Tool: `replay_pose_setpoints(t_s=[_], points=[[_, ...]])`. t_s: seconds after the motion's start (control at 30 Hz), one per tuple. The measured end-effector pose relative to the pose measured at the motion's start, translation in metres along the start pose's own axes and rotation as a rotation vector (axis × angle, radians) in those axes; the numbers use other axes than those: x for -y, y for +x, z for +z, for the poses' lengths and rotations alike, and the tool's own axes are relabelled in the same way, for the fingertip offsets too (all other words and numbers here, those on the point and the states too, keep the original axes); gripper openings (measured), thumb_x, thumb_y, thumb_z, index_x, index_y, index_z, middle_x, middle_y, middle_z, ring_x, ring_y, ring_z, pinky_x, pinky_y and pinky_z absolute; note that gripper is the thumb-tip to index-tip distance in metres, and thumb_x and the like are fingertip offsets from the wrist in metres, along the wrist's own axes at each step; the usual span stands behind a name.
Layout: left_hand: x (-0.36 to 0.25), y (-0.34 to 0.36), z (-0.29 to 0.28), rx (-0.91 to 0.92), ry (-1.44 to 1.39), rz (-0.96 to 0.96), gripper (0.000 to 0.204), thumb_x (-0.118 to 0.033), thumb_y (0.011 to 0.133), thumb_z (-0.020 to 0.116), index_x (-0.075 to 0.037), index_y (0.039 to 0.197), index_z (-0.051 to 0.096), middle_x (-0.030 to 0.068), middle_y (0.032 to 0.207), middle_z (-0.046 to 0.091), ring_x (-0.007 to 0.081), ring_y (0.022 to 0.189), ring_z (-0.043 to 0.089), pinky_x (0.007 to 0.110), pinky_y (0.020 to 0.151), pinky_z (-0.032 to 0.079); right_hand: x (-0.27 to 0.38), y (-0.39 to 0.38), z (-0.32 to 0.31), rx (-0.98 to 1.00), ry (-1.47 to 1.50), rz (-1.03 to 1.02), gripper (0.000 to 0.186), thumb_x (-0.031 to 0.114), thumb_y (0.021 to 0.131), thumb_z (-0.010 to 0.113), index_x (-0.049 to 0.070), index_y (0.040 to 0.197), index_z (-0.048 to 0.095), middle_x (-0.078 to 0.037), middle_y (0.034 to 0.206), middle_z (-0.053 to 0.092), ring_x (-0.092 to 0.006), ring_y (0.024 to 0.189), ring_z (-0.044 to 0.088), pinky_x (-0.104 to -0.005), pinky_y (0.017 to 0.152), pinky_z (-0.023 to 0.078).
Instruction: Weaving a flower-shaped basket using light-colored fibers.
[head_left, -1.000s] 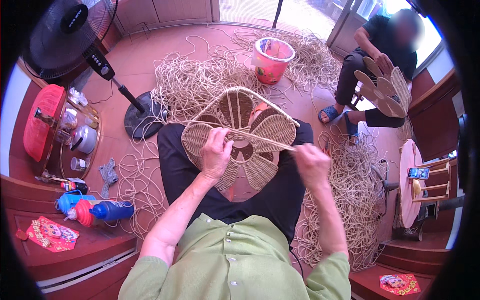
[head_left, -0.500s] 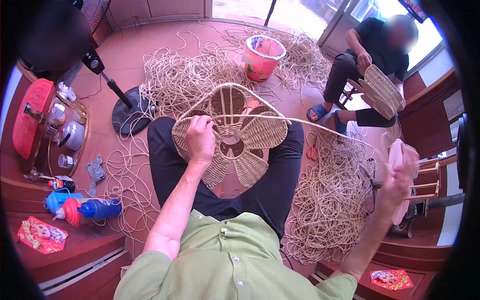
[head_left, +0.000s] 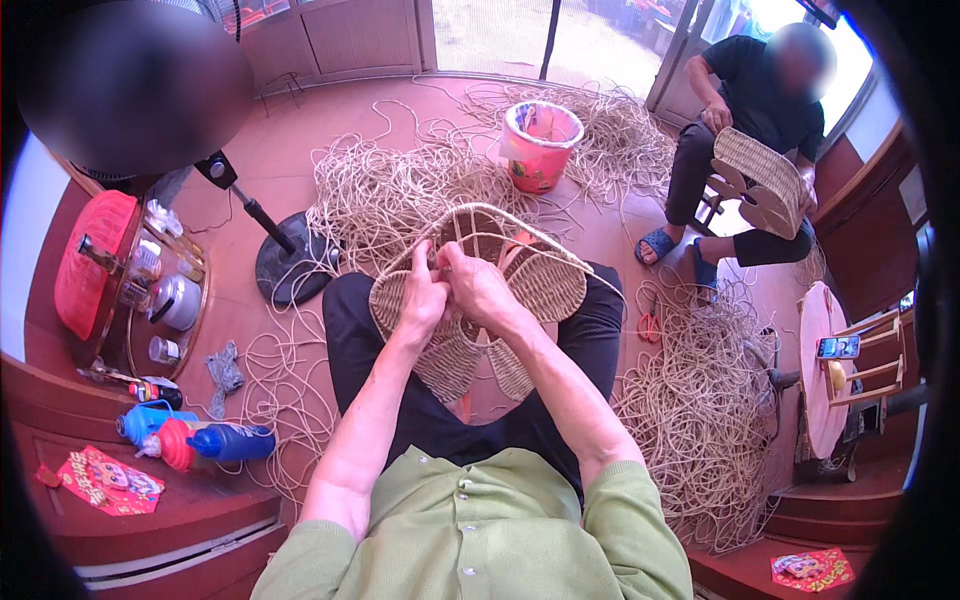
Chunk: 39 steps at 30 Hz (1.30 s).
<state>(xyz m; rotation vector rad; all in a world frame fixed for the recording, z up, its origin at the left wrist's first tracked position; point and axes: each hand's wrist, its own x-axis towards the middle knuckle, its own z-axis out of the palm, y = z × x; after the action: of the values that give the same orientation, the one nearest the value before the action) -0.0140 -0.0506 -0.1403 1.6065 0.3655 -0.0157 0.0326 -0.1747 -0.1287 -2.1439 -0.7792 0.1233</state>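
Observation:
A petal-shaped woven straw basket rests across my thighs, with wire ribs and a curved rim at its far side. At its left petal, my left hand is closed, the index finger pointing up along the weave. My right hand meets it there, fingers pinched together on the straw cord. The fingertips partly cover each other, so the exact point of grip is hidden. A strand of cord hangs over the basket's right side.
Heaps of loose cord lie on the floor at right and beyond the basket. A pink bucket, red scissors and a fan base stand or lie around. At far right a co-worker holds another woven piece. Bottles are at left.
My right hand has come in from far right, where it was drawing the cord out taut, to beside my left hand. The long taut strand is gone. The view has shifted slightly.

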Motion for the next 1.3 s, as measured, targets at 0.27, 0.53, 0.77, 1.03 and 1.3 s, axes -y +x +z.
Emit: replay_pose_setpoints(t_s=[0.27,0.53,0.77,1.03,1.3], points=[[-0.010,-0.009,-0.011,-0.024,0.529,0.235,0.080,0.000,0.081,0.052,-0.009,0.154,0.022,0.0175,0.090,0.071,0.0259,0.064,0.067,0.040,0.058,0.053,-0.008,-0.017,0.030,-0.264,-0.090,-0.127,0.013,0.011,0.089,0.058,0.006,0.095,0.048,-0.019,0.080,0.063,-0.0418,0.077,0.065,-0.0503,0.062,0.049],[-0.066,-0.002,0.008,-0.026,0.951,0.647,0.022,-0.026,0.082,0.068,-0.013,0.099,0.074,0.0090,0.093,0.067,0.0262,0.081,0.067,0.040,0.073,0.052,-0.023,-0.025,0.050,-0.399,-0.215,-0.130,0.009,0.006,0.086,0.057,0.004,0.094,0.058,-0.016,0.073,0.064,-0.0331,0.069,0.068,-0.0429,0.057,0.054],[-0.100,0.052,0.012,0.560,0.473,0.322,0.010,-0.018,0.083,0.068,-0.009,0.086,0.071,0.0034,0.081,0.070,0.0179,0.073,0.066,0.032,0.075,0.053,-0.007,-0.021,0.048,-0.491,-0.118,-0.121,0.008,0.009,0.089,0.059,0.005,0.088,0.052,-0.018,0.074,0.061,-0.0391,0.068,0.064,-0.0486,0.058,0.049],[-0.007,-0.037,-0.321,-0.757,-0.899,0.212,0.030,-0.028,0.097,0.057,-0.017,0.071,0.047,-0.0059,0.050,0.033,0.0123,0.041,0.032,0.029,0.049,0.035,-0.009,-0.022,0.032,-0.430,-0.206,-0.105,0.008,0.007,0.090,0.057,0.007,0.092,0.049,-0.016,0.074,0.061,-0.0380,0.069,0.064,-0.0478,0.057,0.049],[0.135,-0.133,-0.326,-0.778,-0.092,-0.222,0.043,-0.031,0.088,0.068,-0.012,0.124,0.055,0.0031,0.102,0.060,0.0139,0.080,0.055,0.030,0.068,0.044,0.026,-0.042,0.007,-0.328,0.547,0.181,0.008,0.006,0.094,0.056,0.009,0.093,0.049,-0.003,0.070,0.058,-0.0139,0.057,0.060,-0.0303,0.048,0.046]])
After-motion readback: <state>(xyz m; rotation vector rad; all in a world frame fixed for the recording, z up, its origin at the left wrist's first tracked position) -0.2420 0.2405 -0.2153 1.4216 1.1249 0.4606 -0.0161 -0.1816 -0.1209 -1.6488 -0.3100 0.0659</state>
